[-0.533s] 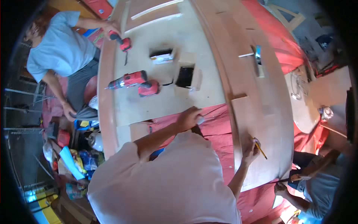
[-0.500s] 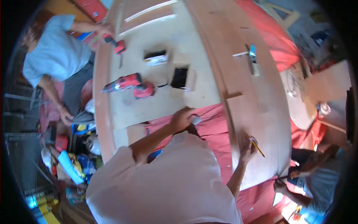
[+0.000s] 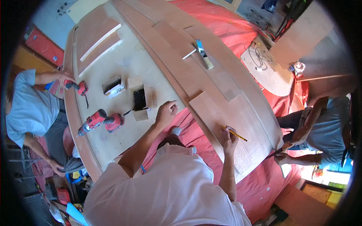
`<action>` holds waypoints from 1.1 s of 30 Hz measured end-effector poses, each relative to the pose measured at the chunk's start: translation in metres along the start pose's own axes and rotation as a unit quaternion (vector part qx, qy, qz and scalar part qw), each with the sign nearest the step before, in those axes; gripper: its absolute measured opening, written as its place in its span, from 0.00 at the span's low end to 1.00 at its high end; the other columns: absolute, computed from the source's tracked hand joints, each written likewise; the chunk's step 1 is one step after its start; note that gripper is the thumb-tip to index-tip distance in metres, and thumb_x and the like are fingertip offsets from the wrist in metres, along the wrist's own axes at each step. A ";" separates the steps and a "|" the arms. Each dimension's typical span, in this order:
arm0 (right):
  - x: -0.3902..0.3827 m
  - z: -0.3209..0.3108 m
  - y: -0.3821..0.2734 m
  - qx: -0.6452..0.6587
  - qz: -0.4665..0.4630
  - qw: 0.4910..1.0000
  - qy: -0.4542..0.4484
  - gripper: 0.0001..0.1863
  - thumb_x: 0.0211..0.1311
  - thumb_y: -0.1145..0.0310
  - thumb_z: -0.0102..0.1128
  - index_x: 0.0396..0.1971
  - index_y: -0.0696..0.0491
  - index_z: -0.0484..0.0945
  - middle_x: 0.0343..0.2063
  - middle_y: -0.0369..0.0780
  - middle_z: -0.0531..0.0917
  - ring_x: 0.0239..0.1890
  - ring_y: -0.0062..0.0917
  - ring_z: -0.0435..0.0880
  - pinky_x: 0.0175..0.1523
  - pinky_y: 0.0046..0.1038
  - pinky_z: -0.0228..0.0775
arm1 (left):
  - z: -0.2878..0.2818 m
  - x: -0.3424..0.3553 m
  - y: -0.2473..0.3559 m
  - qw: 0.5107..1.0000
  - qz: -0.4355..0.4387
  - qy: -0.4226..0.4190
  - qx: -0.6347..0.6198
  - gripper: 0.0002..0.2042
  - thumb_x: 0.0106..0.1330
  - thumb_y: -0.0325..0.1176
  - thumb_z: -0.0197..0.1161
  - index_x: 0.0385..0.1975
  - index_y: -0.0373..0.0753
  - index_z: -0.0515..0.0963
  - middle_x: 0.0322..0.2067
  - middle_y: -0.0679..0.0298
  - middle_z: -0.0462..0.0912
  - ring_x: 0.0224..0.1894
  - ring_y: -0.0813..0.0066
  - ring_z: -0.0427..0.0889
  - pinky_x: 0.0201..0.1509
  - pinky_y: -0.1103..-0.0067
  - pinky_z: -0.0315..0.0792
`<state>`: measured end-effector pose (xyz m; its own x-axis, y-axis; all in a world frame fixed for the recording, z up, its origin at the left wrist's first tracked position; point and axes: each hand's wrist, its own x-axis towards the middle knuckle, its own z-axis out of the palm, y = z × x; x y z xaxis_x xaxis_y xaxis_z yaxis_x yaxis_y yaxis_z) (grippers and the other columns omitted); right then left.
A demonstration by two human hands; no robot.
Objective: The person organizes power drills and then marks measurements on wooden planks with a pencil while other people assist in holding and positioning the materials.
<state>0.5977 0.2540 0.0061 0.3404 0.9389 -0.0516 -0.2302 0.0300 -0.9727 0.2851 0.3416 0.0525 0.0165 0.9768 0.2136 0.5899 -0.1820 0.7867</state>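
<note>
My right hand (image 3: 229, 142) grips a yellow and black pencil (image 3: 239, 136) over the pale wooden panel (image 3: 245, 158) on my right. The pencil's yellow end reaches past the fingers and its dark end points right. My left hand (image 3: 166, 114) hangs at the near edge of the cream board (image 3: 132, 130), its fingers loosely bent and apart, with nothing visible in them. A thin wooden piece (image 3: 206, 109) lies on the panel between my two hands. Farther along the panel rest a blue-handled brush (image 3: 203, 54) and a small white-edged strip (image 3: 189, 53).
A red cordless drill (image 3: 92, 121), a battery (image 3: 114, 122) and two small open boxes (image 3: 114, 86) sit on the board. One co-worker (image 3: 34, 101) holds a red tool (image 3: 81, 87) at left. Another co-worker (image 3: 320, 128) stands at the panel's right end. Red sheeting (image 3: 256, 196) covers the floor.
My view has turned, so the board and panel now slant to the left. My left hand has risen off the red sheeting toward the board's edge. The pencil stays in my right hand.
</note>
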 end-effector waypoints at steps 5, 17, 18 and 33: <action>0.001 0.001 -0.002 -0.055 -0.009 0.998 0.017 0.09 0.62 0.70 0.56 0.38 0.59 0.75 0.29 0.39 0.81 0.31 0.19 0.80 0.40 0.20 0.71 | 0.026 0.094 0.002 0.999 0.041 -0.010 -0.007 0.12 0.57 0.31 0.60 0.39 0.33 0.76 0.31 0.54 0.80 0.34 0.63 0.80 0.40 0.73 0.73; -0.007 0.005 -0.011 -0.010 0.039 0.995 0.088 0.08 0.63 0.71 0.53 0.39 0.59 0.74 0.30 0.39 0.81 0.34 0.21 0.81 0.42 0.24 0.76 | 0.053 0.296 -0.057 0.946 0.057 -0.106 0.302 0.35 0.53 0.40 0.65 0.60 0.36 0.58 0.61 0.51 0.58 0.64 0.54 0.53 0.64 0.63 0.55; -0.007 0.003 -0.009 -0.003 0.061 0.993 0.106 0.08 0.63 0.71 0.53 0.39 0.59 0.74 0.32 0.39 0.80 0.33 0.21 0.80 0.42 0.26 0.77 | 0.057 0.305 -0.055 0.932 0.035 -0.123 0.339 0.39 0.51 0.41 0.67 0.62 0.36 0.54 0.63 0.51 0.54 0.66 0.53 0.49 0.65 0.62 0.52; -0.011 0.016 -0.017 0.065 0.072 0.979 0.180 0.10 0.63 0.69 0.54 0.39 0.58 0.73 0.33 0.39 0.79 0.34 0.21 0.81 0.43 0.25 0.77 | 0.050 0.344 -0.022 0.884 0.088 -0.245 0.389 0.36 0.52 0.34 0.63 0.62 0.39 0.55 0.62 0.46 0.54 0.65 0.48 0.51 0.66 0.61 0.50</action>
<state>0.5836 0.2487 0.0266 0.5889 0.7559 -0.2860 -0.4065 -0.0288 -0.9132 0.3179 0.6873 0.0800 0.3973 0.9080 -0.1332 0.9173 -0.3883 0.0885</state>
